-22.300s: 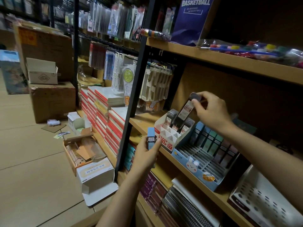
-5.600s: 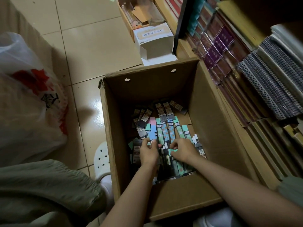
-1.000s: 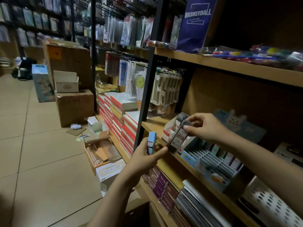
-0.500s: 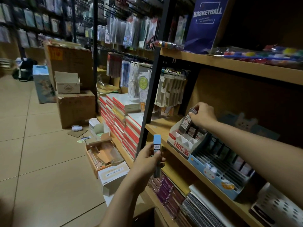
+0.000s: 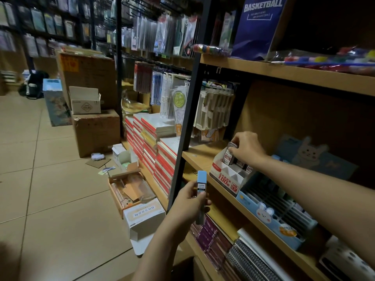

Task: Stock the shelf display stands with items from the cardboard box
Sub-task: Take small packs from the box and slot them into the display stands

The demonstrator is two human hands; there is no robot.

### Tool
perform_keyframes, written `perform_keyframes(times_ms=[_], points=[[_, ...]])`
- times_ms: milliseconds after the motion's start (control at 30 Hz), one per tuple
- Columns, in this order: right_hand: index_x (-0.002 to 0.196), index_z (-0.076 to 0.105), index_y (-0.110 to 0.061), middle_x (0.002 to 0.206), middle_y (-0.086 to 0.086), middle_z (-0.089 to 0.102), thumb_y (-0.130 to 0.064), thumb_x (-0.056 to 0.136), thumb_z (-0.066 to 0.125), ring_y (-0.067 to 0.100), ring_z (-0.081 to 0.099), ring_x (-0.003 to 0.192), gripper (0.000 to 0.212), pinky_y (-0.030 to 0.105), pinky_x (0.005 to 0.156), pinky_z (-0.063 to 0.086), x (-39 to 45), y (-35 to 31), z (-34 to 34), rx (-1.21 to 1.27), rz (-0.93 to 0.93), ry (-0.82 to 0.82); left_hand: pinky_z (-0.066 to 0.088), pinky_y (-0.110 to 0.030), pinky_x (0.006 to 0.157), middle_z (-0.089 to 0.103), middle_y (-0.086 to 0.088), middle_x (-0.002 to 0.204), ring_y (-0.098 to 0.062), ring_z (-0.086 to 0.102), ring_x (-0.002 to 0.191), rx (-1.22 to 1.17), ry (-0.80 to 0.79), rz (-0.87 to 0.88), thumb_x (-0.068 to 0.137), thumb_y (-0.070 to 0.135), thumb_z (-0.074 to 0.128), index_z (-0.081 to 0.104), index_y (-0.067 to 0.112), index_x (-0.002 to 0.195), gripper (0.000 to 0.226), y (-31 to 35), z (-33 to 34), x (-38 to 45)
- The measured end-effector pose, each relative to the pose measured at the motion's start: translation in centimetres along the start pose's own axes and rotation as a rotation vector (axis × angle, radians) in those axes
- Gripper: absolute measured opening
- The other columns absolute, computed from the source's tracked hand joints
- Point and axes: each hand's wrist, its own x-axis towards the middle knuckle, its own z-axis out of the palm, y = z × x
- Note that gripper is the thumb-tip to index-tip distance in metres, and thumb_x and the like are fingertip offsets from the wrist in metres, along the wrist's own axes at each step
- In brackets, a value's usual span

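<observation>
Right hand [image 5: 246, 148] pinching dark lead case [image 5: 228, 154] into red-white display stand [image 5: 225, 176]; left hand [image 5: 189, 199] gripping blue-capped lead case [image 5: 201, 192] upright.

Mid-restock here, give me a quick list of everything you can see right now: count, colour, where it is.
Red-and-white display stand: one, middle shelf, left end; dark cases stand in it.
Blue bunny display stand: one, light blue, middle shelf, right of the red one.
Dark lead case: one, grey-black with a white label, at the red stand's back row.
Blue-capped case: one, light blue top, in front of the shelf edge.
Basketball sign: one, dark blue, top shelf.
Red-edged notebook stacks: several, left of the black post.
Brown cartons: a few, on the floor.
Right hand: grips the dark lead case.
Left hand: holds the blue-capped case upright.
</observation>
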Motion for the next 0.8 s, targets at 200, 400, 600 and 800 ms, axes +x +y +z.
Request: perform_keyframes(times_ms=[200, 400, 600, 800], points=[[0.109, 0.065, -0.018, 0.115, 0.004, 0.053, -0.026, 0.084, 0.073, 0.025, 0.056, 0.105, 0.028, 0.036, 0.082, 0.046, -0.4, 0.0, 0.3, -0.200, -0.118, 0.069, 0.053, -0.023, 0.073, 0.062, -0.006, 0.108, -0.013, 0.067, 0.086, -0.037, -0.005, 0.012, 0.098, 0.012, 0.051, 0.056, 0.022, 0.125, 0.029, -0.1, 0.4, 0.2], [0.126, 0.063, -0.018, 0.127, 0.003, 0.045, -0.030, 0.095, 0.059, 0.016, 0.046, 0.115, 0.033, 0.025, 0.095, 0.042, -3.0, -0.1, -2.1, 0.000, -0.144, 0.020, 0.058, -0.029, 0.078, 0.066, 0.002, 0.112, -0.012, 0.068, 0.097, 0.003, 0.046, 0.083, 0.094, 0.020, 0.059, 0.057, 0.028, 0.124, 0.032, -0.4, 1.5, 0.3], [0.105, 0.066, -0.029, 0.091, -0.009, 0.072, -0.033, 0.088, 0.068, 0.005, 0.070, 0.081, 0.017, 0.022, 0.065, 0.058, -11.9, 1.5, -3.4, 0.596, 0.006, -0.284, 0.053, -0.016, 0.072, 0.070, 0.014, 0.102, 0.000, 0.066, 0.093, 0.083, -0.086, 0.206, 0.096, 0.017, 0.056, 0.060, 0.031, 0.118, 0.027, -0.3, 4.5, -0.2], [0.101, 0.070, -0.018, 0.086, 0.001, 0.074, -0.020, 0.082, 0.077, 0.015, 0.072, 0.080, 0.020, 0.038, 0.079, 0.061, -14.1, 4.1, -6.0, 0.526, 0.119, -0.263, 0.057, -0.025, 0.080, 0.071, 0.008, 0.099, -0.005, 0.067, 0.091, 0.160, -0.122, 0.243, 0.095, 0.016, 0.058, 0.063, 0.029, 0.111, 0.021, -0.7, 8.4, -1.1]])
